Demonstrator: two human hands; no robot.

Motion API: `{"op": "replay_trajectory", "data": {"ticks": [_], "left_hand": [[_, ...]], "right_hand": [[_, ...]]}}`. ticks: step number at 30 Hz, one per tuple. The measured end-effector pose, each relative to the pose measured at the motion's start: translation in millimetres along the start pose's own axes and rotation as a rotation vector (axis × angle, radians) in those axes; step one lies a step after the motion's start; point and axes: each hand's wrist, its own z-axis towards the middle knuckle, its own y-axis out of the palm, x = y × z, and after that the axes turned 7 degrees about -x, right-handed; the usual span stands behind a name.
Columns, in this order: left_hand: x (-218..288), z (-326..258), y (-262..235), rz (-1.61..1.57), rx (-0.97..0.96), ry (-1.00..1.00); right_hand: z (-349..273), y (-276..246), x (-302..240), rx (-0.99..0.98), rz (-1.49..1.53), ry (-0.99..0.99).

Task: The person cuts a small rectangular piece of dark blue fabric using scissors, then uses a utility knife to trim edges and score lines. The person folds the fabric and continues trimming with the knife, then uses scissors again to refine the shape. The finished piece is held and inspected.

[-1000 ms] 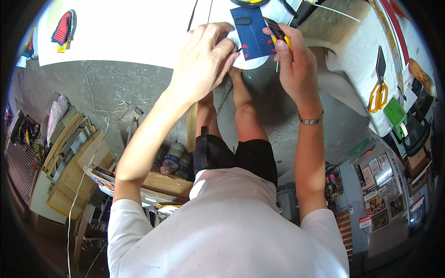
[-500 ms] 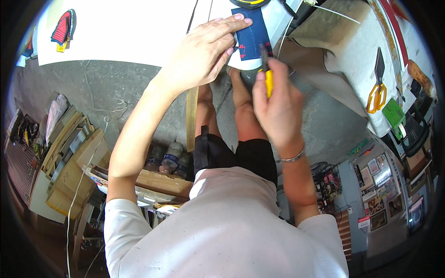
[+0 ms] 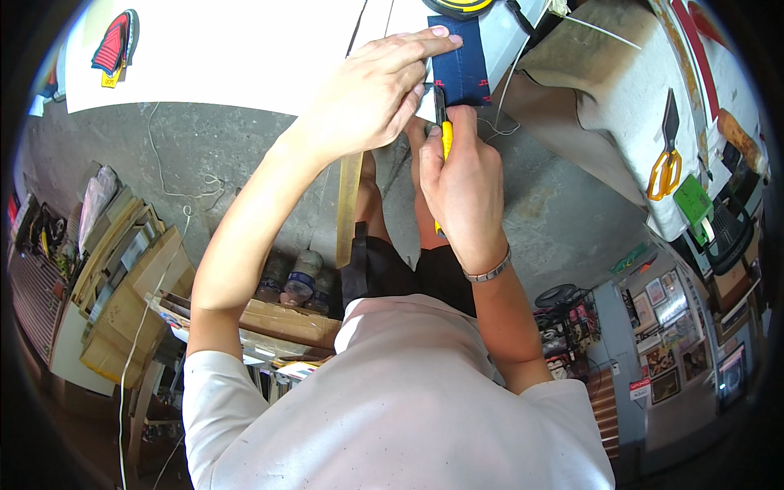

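The knife blade is hidden by the gripping right hand; flat navy cloth is pinned by left hand fingers.

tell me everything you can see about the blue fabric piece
The blue fabric piece is a small dark navy rectangle with small red marks near its lower edge. It lies flat on the white table at its near edge. The left hand presses its fingers across it; the right hand holds a yellow knife at its lower left edge.
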Motion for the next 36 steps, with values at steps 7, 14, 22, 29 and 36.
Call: {"op": "replay_trajectory", "data": {"ticks": [7,14,22,29,36], "left_hand": [[-0.8,-0.4,-0.4,0.015,-0.007,0.016],[-0.3,-1.3,-1.7,-0.023,-0.008,0.004],[-2.9,-1.1,1.8,-0.028,0.031,0.023],[-1.9,-1.5,-1.1,-0.030,-0.004,0.008],[-3.1,-0.5,-0.8,-0.008,0.015,0.038]], "right_hand": [[-0.2,-0.3,-6.0,-0.029,-0.030,0.025],[-9.5,-11.8,-16.9,0.046,-0.029,0.012],[6.3,-0.8,-8.4,0.010,-0.103,-0.020],[-5.8,-9.0,-17.8,-0.059,-0.093,0.039],[2.1,-7.7,-19.1,-0.010,-0.123,0.015]]}}
